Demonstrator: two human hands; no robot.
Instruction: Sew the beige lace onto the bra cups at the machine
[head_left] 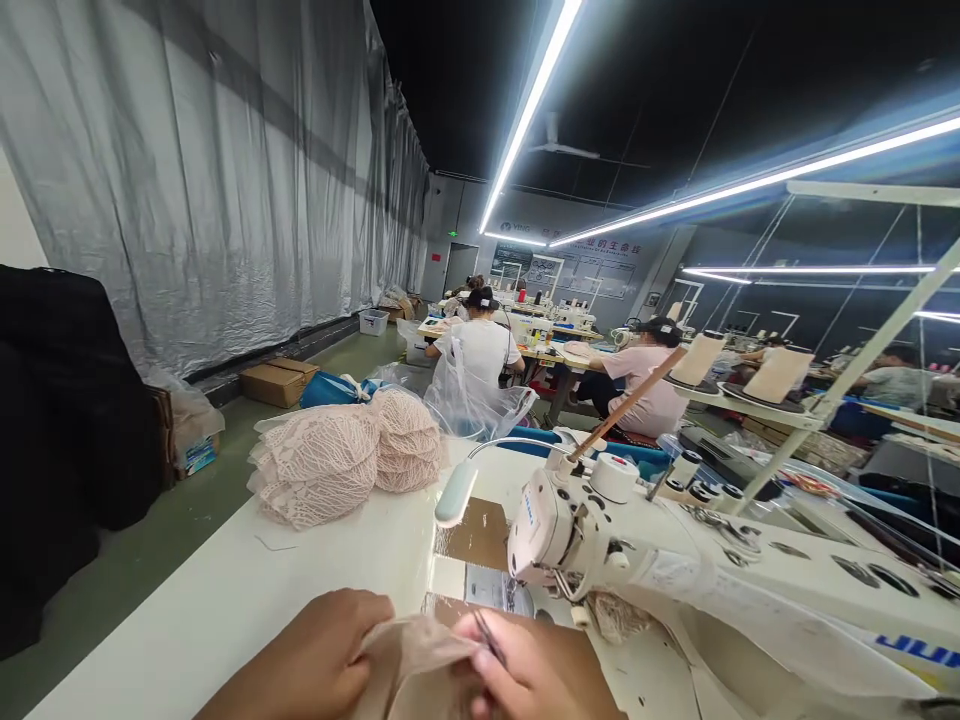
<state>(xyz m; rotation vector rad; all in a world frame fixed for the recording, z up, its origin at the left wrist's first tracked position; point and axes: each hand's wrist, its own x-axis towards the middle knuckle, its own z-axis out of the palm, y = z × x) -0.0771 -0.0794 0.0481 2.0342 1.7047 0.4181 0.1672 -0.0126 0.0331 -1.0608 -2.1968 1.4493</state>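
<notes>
At the bottom middle, a thin beige fabric piece stretches between my two hands above the table edge. My left hand is closed, pinching the fabric's left side. Closed on the other side, my right hand grips the fabric and also a slim dark metal tool; whether this is tweezers or thread snips I cannot tell. Just beyond my hands stands a white sewing machine, its needle area above a metal plate. Part of the fabric is cut off by the bottom edge.
Stacked beige lace cups sit at the table's far left. A small lamp hangs by the machine head. Thread cones stand on a rack at right. Co-workers sit ahead; a cardboard box is on the floor.
</notes>
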